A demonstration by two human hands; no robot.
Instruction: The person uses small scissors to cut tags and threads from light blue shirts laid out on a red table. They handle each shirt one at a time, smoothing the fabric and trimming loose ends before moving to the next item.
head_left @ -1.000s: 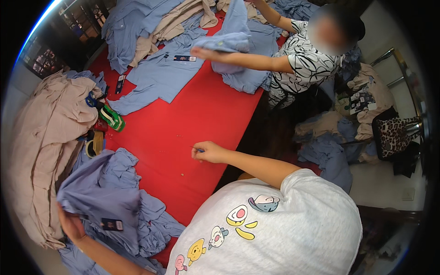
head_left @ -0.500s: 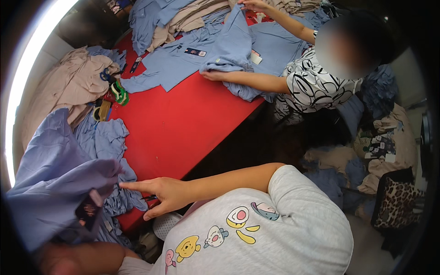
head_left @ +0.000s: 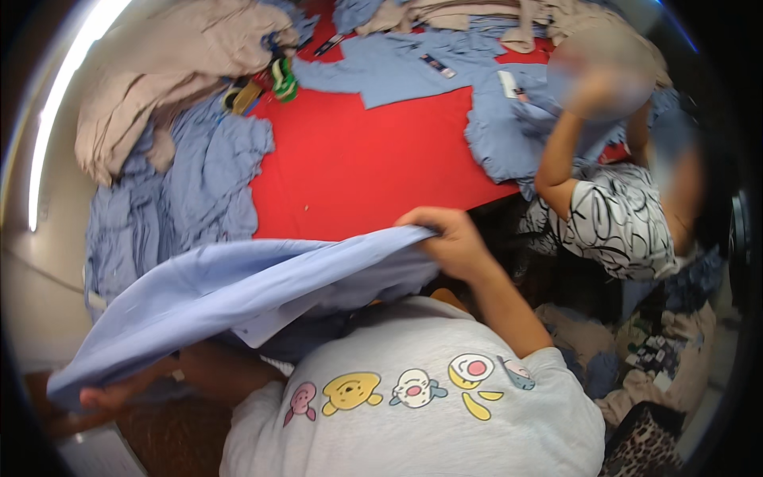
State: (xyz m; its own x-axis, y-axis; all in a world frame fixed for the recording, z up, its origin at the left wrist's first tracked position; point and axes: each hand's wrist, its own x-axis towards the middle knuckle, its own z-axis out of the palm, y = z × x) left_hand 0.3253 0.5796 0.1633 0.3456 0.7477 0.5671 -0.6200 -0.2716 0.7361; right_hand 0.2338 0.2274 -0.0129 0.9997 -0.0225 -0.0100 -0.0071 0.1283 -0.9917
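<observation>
A light blue shirt (head_left: 238, 278) is stretched between my hands in front of my body, raised above the table's near side. My right hand (head_left: 455, 245) is closed on its right end, with the cloth bunched in the fingers. At the lower left, my left hand (head_left: 123, 388) grips the other end; the cloth covers part of its fingers. Beneath the shirt's lower edge shows a pale tag or card (head_left: 269, 324).
The red table (head_left: 350, 167) lies ahead. Blue garments (head_left: 187, 183) and beige ones (head_left: 191, 60) are heaped at left, beside tape rolls (head_left: 284, 79). Another blue shirt (head_left: 397, 67) lies flat at the far side. A co-worker (head_left: 616, 215) stands at right, arms raised.
My right hand, earlier empty with fingers extended, now grips the shirt. The shirt has spread out across my front. My view has shifted, and the co-worker has lifted a hand toward the head.
</observation>
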